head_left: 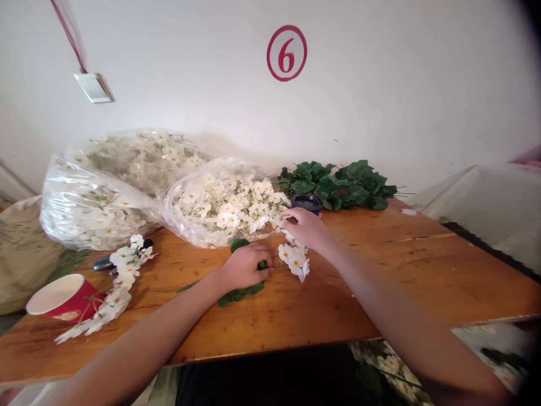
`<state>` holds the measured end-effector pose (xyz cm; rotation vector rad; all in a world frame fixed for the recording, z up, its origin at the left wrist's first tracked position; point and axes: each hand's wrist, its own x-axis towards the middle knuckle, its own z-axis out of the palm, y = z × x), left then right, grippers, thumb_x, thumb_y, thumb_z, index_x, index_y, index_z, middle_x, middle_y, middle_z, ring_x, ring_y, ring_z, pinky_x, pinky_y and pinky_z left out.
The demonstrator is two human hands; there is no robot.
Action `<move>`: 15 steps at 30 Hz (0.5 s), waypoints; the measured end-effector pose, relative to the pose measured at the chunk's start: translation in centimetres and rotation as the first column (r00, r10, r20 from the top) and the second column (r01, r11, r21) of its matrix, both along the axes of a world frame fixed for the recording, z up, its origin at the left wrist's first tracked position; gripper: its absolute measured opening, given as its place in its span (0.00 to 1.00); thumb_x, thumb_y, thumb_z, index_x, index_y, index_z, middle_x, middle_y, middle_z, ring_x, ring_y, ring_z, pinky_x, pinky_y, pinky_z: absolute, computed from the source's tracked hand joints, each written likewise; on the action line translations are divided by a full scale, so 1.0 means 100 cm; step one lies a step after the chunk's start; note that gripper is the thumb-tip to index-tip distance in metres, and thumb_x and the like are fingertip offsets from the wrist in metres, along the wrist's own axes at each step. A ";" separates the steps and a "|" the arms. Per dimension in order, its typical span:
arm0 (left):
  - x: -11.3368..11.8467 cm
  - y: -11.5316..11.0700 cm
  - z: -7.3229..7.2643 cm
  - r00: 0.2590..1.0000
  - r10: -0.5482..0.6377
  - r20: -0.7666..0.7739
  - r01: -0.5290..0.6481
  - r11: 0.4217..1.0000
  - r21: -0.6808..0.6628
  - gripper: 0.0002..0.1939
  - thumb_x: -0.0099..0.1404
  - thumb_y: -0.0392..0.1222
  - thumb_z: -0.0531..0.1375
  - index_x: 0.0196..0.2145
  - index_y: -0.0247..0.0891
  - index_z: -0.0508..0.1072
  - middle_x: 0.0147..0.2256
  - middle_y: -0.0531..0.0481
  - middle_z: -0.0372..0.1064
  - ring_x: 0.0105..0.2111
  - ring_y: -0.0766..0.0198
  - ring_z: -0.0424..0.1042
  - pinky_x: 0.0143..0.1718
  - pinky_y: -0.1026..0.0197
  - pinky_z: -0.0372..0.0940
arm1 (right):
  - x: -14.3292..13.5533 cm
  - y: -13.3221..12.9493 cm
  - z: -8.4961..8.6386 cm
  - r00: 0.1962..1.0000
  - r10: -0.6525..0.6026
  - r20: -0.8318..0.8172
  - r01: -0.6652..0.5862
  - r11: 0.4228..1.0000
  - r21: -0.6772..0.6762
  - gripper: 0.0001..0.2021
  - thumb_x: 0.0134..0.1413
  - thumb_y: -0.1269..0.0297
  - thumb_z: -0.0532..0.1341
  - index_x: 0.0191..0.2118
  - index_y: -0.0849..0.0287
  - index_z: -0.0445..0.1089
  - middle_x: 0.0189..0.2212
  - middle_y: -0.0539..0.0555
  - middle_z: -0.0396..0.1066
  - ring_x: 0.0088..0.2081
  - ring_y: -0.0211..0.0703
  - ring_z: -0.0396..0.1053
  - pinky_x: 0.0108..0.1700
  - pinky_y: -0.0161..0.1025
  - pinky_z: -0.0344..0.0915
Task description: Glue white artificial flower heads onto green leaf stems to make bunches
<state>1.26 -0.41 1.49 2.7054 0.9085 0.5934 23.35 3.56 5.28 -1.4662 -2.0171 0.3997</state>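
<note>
rightward past hands (305,228) and white blossoms (293,259), tabletop (422,259) stretches open to its edge.

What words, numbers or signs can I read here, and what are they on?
"6": red, inside a red circle, on the white wall.
The pale emblem on the red cup: too small and blurred to read.
I can make out no other text.

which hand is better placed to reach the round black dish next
Probably the right hand: it is just in front of the round black dish. The left hand is farther away, curled over broad green leaves.
</note>
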 end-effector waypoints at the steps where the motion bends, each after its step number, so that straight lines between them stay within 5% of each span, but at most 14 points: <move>1: 0.003 0.001 0.001 1.000 0.009 -0.021 -0.009 1.000 -0.017 0.03 0.59 0.39 0.60 0.31 0.39 0.73 0.33 0.51 0.72 0.37 0.62 0.70 0.41 0.61 0.63 | -0.008 0.009 0.001 0.996 -0.016 0.090 0.021 0.999 -0.048 0.16 0.56 0.61 0.57 0.50 0.52 0.72 0.54 0.57 0.68 0.45 0.49 0.70 0.43 0.40 0.63; 5: 0.015 0.003 0.002 0.991 0.096 -0.096 -0.102 0.993 -0.063 0.04 0.56 0.40 0.60 0.29 0.39 0.74 0.32 0.51 0.73 0.35 0.61 0.71 0.37 0.61 0.63 | -0.041 0.033 -0.002 0.956 -0.094 0.277 0.161 0.959 -0.232 0.17 0.50 0.67 0.58 0.46 0.64 0.72 0.49 0.68 0.69 0.43 0.55 0.72 0.39 0.41 0.64; 9: 0.020 0.001 -0.002 0.988 0.140 -0.065 -0.142 0.989 -0.040 0.05 0.55 0.42 0.60 0.27 0.38 0.74 0.32 0.50 0.74 0.35 0.60 0.71 0.39 0.60 0.63 | -0.056 0.034 -0.010 0.959 -0.118 0.256 0.178 0.957 -0.227 0.13 0.50 0.70 0.57 0.40 0.68 0.73 0.40 0.70 0.73 0.40 0.56 0.73 0.37 0.41 0.64; 12: 0.017 -0.002 -0.003 0.993 0.118 0.030 -0.115 0.991 -0.072 0.05 0.56 0.42 0.61 0.28 0.38 0.73 0.33 0.50 0.74 0.37 0.60 0.71 0.42 0.60 0.63 | -0.052 0.023 -0.009 0.978 -0.116 0.171 0.134 0.986 -0.101 0.15 0.54 0.71 0.52 0.44 0.64 0.72 0.45 0.64 0.72 0.46 0.50 0.70 0.44 0.40 0.63; 15: 0.012 -0.002 -0.003 0.973 0.143 0.179 -0.108 0.975 -0.193 0.06 0.59 0.43 0.59 0.30 0.38 0.73 0.32 0.51 0.73 0.36 0.61 0.71 0.41 0.60 0.64 | -0.041 0.007 -0.003 0.987 0.002 -0.163 0.025 0.987 0.158 0.15 0.56 0.69 0.51 0.45 0.59 0.72 0.50 0.57 0.70 0.49 0.44 0.67 0.49 0.38 0.62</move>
